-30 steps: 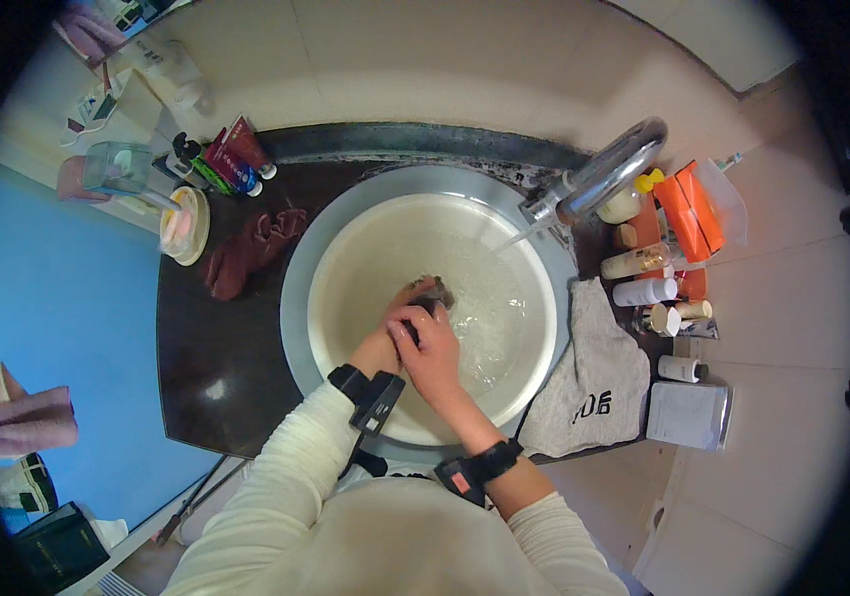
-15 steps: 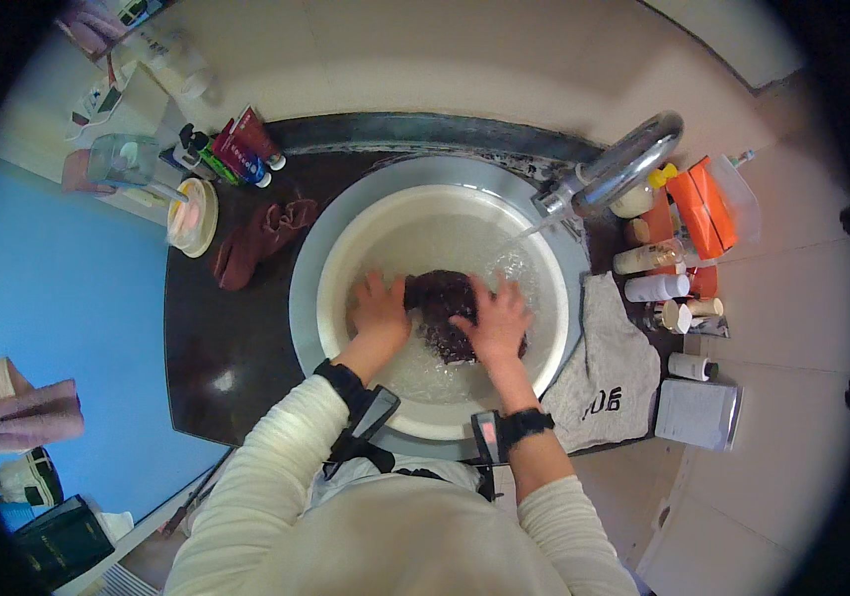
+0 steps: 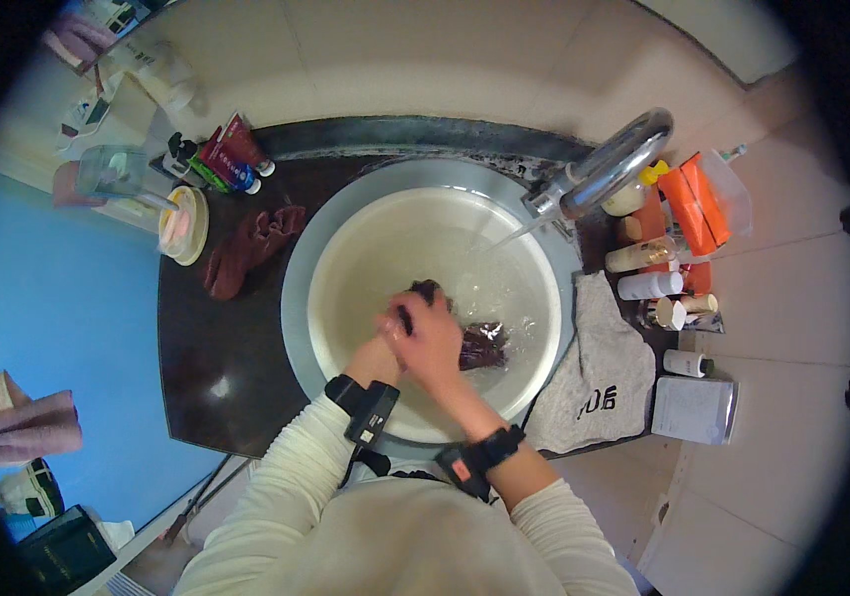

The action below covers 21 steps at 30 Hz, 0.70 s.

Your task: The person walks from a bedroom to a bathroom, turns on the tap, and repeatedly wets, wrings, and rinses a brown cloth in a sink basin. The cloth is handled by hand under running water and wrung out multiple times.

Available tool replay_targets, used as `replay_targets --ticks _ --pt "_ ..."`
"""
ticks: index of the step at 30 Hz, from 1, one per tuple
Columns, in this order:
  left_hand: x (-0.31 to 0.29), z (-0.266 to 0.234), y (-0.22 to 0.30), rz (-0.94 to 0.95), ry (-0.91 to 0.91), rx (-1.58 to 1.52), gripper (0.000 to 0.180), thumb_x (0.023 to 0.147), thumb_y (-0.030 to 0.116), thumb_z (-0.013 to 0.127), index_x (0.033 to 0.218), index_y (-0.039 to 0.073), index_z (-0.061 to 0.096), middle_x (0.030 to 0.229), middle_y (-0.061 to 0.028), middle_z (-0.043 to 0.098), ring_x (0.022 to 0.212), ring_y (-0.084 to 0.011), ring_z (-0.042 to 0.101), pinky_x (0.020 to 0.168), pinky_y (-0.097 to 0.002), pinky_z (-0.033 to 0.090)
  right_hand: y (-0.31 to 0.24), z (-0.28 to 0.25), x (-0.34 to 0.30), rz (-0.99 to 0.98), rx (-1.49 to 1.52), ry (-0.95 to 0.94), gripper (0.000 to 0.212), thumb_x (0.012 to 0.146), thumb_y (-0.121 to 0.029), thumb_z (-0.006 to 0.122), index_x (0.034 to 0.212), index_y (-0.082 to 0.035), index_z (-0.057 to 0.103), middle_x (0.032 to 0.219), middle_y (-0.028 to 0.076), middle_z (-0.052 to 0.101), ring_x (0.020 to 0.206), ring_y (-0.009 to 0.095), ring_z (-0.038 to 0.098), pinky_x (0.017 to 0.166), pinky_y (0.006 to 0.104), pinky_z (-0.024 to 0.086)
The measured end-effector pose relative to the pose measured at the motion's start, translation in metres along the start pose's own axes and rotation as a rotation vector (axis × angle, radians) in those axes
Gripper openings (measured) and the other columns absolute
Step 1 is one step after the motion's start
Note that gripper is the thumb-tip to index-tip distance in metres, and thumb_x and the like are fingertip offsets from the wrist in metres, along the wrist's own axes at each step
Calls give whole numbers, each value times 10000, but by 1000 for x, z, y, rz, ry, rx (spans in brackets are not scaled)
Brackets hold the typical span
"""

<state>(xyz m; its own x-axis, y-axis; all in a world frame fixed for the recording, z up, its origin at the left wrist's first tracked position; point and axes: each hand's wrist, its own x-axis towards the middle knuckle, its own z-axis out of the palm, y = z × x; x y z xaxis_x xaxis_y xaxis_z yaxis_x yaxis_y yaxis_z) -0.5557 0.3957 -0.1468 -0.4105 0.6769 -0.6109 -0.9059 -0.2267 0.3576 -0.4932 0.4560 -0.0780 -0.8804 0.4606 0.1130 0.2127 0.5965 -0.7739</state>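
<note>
A wet dark maroon cloth (image 3: 484, 345) is bunched in the water of a round white basin (image 3: 319, 298). My right hand (image 3: 429, 336) is closed round part of it, crossing over my left hand (image 3: 375, 356). The left hand is closed at the same bunch, its fingers largely covered by the right. Dark folds stick out above the knuckles, and a loose end trails in the water to the right. Water runs into the basin from a chrome faucet (image 3: 614, 164) at the back right.
The basin sits within a grey-blue sink rim (image 3: 296, 248). A brownish-red cloth (image 3: 246, 253) lies on the dark counter (image 3: 211, 348) at left. A grey cloth (image 3: 594, 368) drapes over the right side, beside bottles (image 3: 649, 286). Tubes (image 3: 231, 154) stand at the back left.
My hands were spread apart on either side of the submerged cloth. Now they have come together left of the basin's middle and gripped it, the right hand crossing over the left.
</note>
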Motion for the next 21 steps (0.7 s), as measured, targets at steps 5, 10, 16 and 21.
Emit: replay_targets --ticks 5,10,16,21 --pt "-8 11 19 24 313 381 407 847 311 618 1193 126 513 1125 -125 551 1006 -266 531 842 -396 447 78 -23 21 347 -303 59 249 858 -344 582 885 -98 603 915 164 599 828 371 584 674 468 476" --pt "0 -11 28 484 582 1603 514 753 296 707 1188 99 518 1190 -207 495 1118 -347 477 934 -443 400 121 -5 -13 45 -659 5 256 831 -311 623 964 -92 613 906 177 617 891 368 575 750 450 469" --pt "23 -21 16 168 466 932 504 740 242 692 1187 90 514 1170 -168 528 1119 -317 490 942 -449 398 102 3 -9 446 -262 29 243 838 -250 612 992 -62 618 923 203 611 880 379 585 760 441 470" --pt "16 -9 6 92 229 46 447 843 280 584 1224 78 465 1206 -111 517 1107 -280 488 949 -454 407 15 0 -26 92 187 32 174 828 -176 625 965 -68 623 888 165 553 824 329 555 727 378 452"
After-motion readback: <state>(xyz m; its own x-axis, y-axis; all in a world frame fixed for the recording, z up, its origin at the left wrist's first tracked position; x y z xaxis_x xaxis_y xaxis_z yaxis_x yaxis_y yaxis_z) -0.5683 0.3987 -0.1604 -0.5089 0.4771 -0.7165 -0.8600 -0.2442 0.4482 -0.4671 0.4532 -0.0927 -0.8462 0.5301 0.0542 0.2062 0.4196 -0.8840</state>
